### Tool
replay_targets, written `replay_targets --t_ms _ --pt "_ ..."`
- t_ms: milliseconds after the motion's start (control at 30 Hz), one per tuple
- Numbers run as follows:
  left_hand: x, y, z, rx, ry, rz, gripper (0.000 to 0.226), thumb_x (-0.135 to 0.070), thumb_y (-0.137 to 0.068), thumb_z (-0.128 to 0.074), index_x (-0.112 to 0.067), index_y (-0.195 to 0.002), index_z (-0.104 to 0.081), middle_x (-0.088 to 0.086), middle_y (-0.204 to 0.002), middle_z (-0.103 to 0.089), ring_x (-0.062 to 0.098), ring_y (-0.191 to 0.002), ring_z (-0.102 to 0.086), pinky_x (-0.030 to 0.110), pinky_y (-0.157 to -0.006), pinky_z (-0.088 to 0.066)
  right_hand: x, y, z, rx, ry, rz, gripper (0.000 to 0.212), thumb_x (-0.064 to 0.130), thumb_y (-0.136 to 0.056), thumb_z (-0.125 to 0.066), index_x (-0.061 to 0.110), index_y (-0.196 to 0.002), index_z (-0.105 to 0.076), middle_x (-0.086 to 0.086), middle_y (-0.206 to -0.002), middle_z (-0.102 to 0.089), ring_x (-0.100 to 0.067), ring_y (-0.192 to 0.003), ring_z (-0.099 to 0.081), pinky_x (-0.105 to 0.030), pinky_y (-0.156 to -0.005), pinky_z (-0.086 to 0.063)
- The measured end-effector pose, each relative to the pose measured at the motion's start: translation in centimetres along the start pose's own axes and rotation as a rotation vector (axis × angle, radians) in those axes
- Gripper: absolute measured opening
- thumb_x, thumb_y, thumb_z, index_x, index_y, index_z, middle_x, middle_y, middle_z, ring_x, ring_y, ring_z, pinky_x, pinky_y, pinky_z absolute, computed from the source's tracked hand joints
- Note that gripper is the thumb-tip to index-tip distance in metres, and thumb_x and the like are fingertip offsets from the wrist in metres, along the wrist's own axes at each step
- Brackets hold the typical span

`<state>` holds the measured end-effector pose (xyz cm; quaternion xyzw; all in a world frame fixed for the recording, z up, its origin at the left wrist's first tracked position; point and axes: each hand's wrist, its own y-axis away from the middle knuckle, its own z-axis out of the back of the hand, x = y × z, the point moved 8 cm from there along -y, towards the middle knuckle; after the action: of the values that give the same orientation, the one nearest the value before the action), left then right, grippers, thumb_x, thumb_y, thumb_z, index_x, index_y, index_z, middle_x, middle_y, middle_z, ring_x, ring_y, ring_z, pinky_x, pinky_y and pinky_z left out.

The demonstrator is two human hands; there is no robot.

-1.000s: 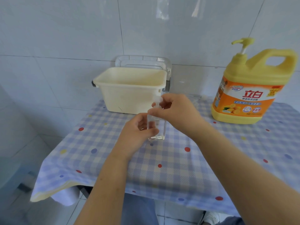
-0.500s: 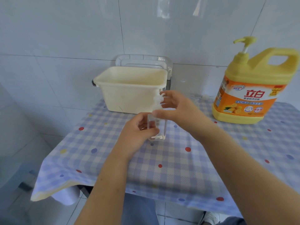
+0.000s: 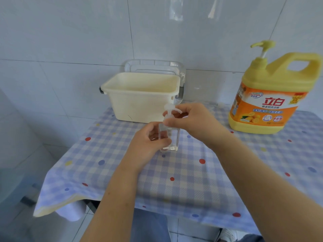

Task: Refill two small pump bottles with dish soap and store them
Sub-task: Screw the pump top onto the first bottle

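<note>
Holds the small pump bottle point(image 3: 174, 137) upright, base on the checked counter point(image 3: 192, 180), with the left grip point(image 3: 148, 142) — fingers and thumb curled round its clear body. Pinches the neck under the pump head point(image 3: 168, 108) with the right grip point(image 3: 195, 119). Just behind, a cream tub point(image 3: 139, 102) — well apart at right, the yellow dish soap jug point(image 3: 271, 95).

The small square plastic pump bottle point(image 3: 173, 139) is clear. The far rectangular plastic tub point(image 3: 139, 103) is cream. The large plastic dish-soap jug point(image 3: 274, 79) at right is yellow, its label point(image 3: 258, 110) orange. The checked tablecloth point(image 3: 192, 186) is lavender-white, dotted red, blue, yellow.
</note>
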<state>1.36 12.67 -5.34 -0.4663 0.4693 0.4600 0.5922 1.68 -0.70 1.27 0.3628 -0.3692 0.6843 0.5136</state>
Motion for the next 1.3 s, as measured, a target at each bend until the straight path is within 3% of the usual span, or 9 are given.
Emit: replay_targets --t_ms 67,267,400,533,767,900,1000,1100,1300 --pt "0.0 0.0 0.0 0.004 -0.003 0.000 0.032 -0.007 -0.079 -0.073 -0.025 -0.105 -0.066 -0.004 -0.099 -0.073 0.011 -0.096 -0.068 0.034 -0.089 -0.053 -0.2 -0.3 -0.1 -0.034 0.031 -0.009 0.036 0.029 -0.075 -0.080 0.003 -0.096 -0.067 -0.021 -0.096 -0.066 -0.016 -0.074 -0.057 -0.034 -0.072 -0.051" --pt "0.0 0.0 0.0 0.008 -0.011 -0.010 0.037 -0.010 -0.078 -0.073 -0.027 -0.110 -0.066 -0.005 -0.103 -0.072 0.009 -0.099 -0.067 0.035 -0.091 -0.052 -0.1 -0.4 -0.4 -0.180 0.181 0.009 0.039 0.042 -0.071 -0.080 0.022 -0.076 -0.046 0.007 -0.073 -0.051 -0.007 -0.061 -0.044 -0.019 -0.056 -0.036" --pt "0.0 0.0 0.0 0.002 -0.025 -0.003 0.035 -0.011 -0.078 -0.074 -0.027 -0.108 -0.066 -0.007 -0.100 -0.072 0.009 -0.098 -0.067 0.038 -0.093 -0.052 -0.4 -0.2 -0.7 -0.105 0.158 0.000 0.037 0.046 -0.073 -0.076 0.024 -0.097 -0.060 0.010 -0.097 -0.063 -0.006 -0.090 -0.060 -0.024 -0.077 -0.049" --pt "0.1 -0.1 0.0 0.004 -0.006 0.002 0.035 -0.009 -0.075 -0.074 -0.026 -0.105 -0.067 -0.003 -0.100 -0.073 0.014 -0.098 -0.068 0.043 -0.095 -0.051 0.4 0.2 0.0 0.018 0.070 0.009 0.050 0.019 -0.083 -0.069 0.033 -0.128 -0.054 0.018 -0.115 -0.061 0.006 -0.108 -0.055 -0.016 -0.086 -0.043" --pt "-0.1 0.0 -0.1 0.001 -0.005 -0.006 0.034 -0.006 -0.077 -0.073 -0.028 -0.103 -0.068 -0.002 -0.099 -0.073 0.015 -0.097 -0.068 0.042 -0.094 -0.052 1.2 0.6 0.8 0.027 0.027 0.059 0.034 0.010 -0.084 -0.071 0.027 -0.113 -0.068 0.009 -0.093 -0.073 0.003 -0.086 -0.065 -0.001 -0.072 -0.046" --pt "-0.1 0.1 0.0 0.000 -0.003 0.000 0.034 -0.005 -0.078 -0.073 -0.027 -0.103 -0.067 -0.002 -0.099 -0.073 0.013 -0.097 -0.068 0.039 -0.093 -0.053 0.3 0.1 0.4 -0.035 0.106 0.008 0.028 0.027 -0.079 -0.077 0.014 -0.103 -0.073 -0.005 -0.085 -0.069 -0.007 -0.068 -0.060 -0.012 -0.063 -0.046" --pt "-0.2 0.2 0.0 0.002 -0.007 -0.001 0.034 -0.004 -0.079 -0.073 -0.026 -0.104 -0.067 -0.002 -0.099 -0.073 0.012 -0.097 -0.068 0.039 -0.093 -0.053 -0.2 -0.2 0.2 -0.102 0.105 -0.030 0.029 0.037 -0.074 -0.080 0.017 -0.093 -0.070 0.010 -0.073 -0.062 0.001 -0.061 -0.054 -0.010 -0.054 -0.038" --pt "-0.3 0.2 0.0 0.006 -0.012 -0.007 0.034 -0.005 -0.079 -0.073 -0.025 -0.106 -0.067 -0.004 -0.099 -0.073 0.011 -0.097 -0.068 0.038 -0.093 -0.053 -0.2 -0.2 0.0 -0.171 0.174 -0.027 0.032 0.041 -0.072 -0.080 0.022 -0.077 -0.055 0.011 -0.066 -0.052 -0.002 -0.057 -0.046 -0.016 -0.054 -0.035" --pt "-0.5 0.4 -0.1 0.004 -0.026 -0.005 0.034 -0.010 -0.079 -0.073 -0.027 -0.108 -0.066 -0.008 -0.099 -0.073 0.007 -0.096 -0.067 0.036 -0.093 -0.053 -0.5 0.0 -0.5 -0.196 0.199 -0.032 0.038 0.049 -0.074 -0.074 0.018 -0.080 -0.054 0.007 -0.072 -0.052 -0.008 -0.062 -0.047 -0.018 -0.056 -0.037"
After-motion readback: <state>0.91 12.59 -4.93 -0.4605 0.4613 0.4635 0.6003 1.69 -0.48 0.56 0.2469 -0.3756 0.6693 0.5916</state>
